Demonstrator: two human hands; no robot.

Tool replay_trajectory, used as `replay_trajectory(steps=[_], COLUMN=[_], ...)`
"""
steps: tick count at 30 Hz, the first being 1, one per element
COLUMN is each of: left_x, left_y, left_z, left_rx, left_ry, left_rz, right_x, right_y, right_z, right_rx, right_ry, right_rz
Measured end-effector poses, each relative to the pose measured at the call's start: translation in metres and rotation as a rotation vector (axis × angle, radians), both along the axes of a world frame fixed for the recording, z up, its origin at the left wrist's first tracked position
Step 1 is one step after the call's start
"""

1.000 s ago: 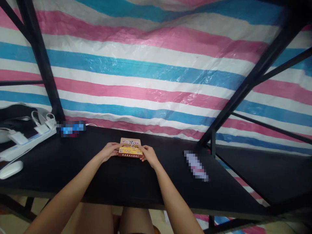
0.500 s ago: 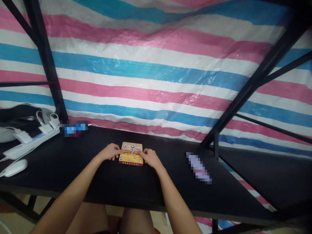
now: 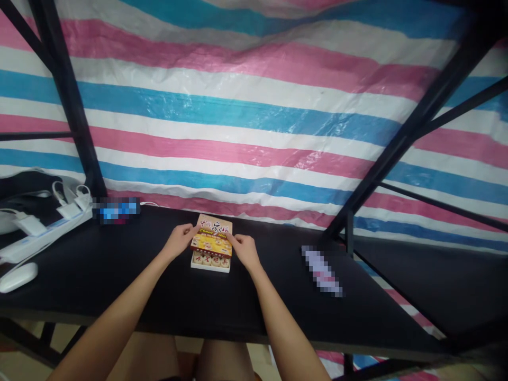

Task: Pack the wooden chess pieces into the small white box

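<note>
A tan, yellow and dark red box lid (image 3: 212, 244), printed "Chinese chess", is raised and tilted above its white box tray (image 3: 210, 269). My left hand (image 3: 180, 239) grips the lid's left edge, and my right hand (image 3: 244, 247) grips its right edge. Below the lid's near edge, a row of several round Chinese chess pieces (image 3: 211, 260) with red characters shows in the tray. The lid hides the rest of the tray. The tray rests on the black table (image 3: 190, 307).
At the left lie a white power strip (image 3: 51, 233) with plugged-in chargers and a white computer mouse (image 3: 19, 277). A blurred-out object (image 3: 117, 210) sits at the back left, another (image 3: 321, 271) on the right. Black metal posts and a striped plastic sheet (image 3: 238, 116) stand behind the table.
Both hands have lifted the lid up and away from me, off the front of the tray. The row of chess pieces has come into sight. The camera view has shifted slightly.
</note>
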State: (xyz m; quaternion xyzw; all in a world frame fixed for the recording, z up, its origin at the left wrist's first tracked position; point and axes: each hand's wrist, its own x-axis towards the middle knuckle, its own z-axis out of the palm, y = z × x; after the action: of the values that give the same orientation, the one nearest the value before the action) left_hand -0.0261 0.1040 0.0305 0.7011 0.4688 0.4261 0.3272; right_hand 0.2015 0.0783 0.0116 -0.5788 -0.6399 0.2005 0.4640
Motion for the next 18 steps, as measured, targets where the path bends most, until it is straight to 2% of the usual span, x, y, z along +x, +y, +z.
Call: replay_trajectory(steps=[5,8,12,14,18], left_x=[0.002,0.004,0.006,0.006,0.008], left_y=[0.005,0.012,0.021,0.023,0.028], left_z=[0.007,0.004,-0.006,-0.008,-0.011], left_rx=[0.125,0.120,0.016,-0.001,0.014], left_ry=[-0.078,-0.104,-0.102,-0.081,-0.032], left_rz=[0.047,0.023,-0.065,-0.079,-0.066], right_x=[-0.002,-0.004,-0.004,-0.002,0.000], right_y=[0.008,0.014,0.020,0.023,0.027], right_z=[0.005,0.005,-0.001,-0.006,-0.011], right_rx=[0.111,0.149,0.093,0.036,0.030], right_ry=[0.089,0.142,0.248,0.268,0.158], right_rz=[-0.041,-0.033,0.057,0.058,0.034])
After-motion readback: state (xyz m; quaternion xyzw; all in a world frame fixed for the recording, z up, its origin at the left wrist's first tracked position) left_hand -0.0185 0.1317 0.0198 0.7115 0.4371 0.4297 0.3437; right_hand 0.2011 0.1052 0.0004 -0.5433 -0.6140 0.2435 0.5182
